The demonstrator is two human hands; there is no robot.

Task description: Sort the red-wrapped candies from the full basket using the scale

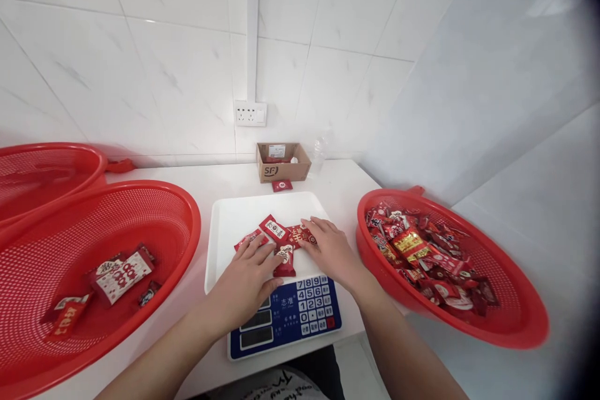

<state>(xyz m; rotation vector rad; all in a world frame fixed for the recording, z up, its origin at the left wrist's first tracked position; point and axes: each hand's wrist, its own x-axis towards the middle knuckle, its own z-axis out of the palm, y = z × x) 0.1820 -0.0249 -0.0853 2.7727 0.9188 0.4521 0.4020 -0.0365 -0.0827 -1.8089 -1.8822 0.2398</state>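
Several small red wrapped snack packets (275,229) lie in a loose pile on the white pan (225,219) of a digital scale (285,319). My left hand (250,278) rests on the pile's left side, fingers stretched over the packets. At the right edge of the pile, my right hand (330,249) lies with its fingers extended, touching a red packet with gold print (295,235). Neither hand visibly grips a packet. The blue keypad panel shows between my forearms, partly covered by my left hand.
To the right stands a red plastic basket (520,300) with many wrapped snacks. A red basket (182,212) on the left holds a few packets, with another red basket (89,159) behind it. A cardboard box (285,170), a single red packet (282,185) and a clear bottle (319,151) are by the wall.
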